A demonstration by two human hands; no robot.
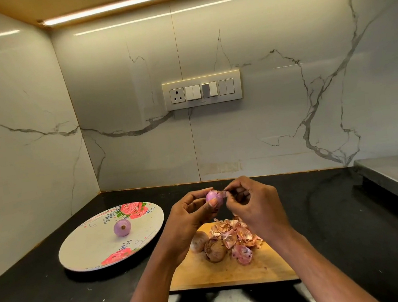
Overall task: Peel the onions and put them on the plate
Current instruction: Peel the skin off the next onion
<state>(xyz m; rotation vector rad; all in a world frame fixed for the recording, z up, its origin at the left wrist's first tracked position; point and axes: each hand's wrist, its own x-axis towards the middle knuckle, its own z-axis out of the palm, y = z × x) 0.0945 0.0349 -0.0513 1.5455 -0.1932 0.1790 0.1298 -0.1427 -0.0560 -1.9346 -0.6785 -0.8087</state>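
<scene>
A small, glossy purple peeled onion (214, 197) is held above the wooden board. A second peeled purple onion (122, 227) rests near the centre of the round white rose-patterned plate (84, 250). Two brown unpeeled onions (214, 249) lie on the board beside papery pink skins (235, 234).

One head-worn view, forward and down, close over the counter (59, 288), facing the marble wall (276, 116).
</scene>
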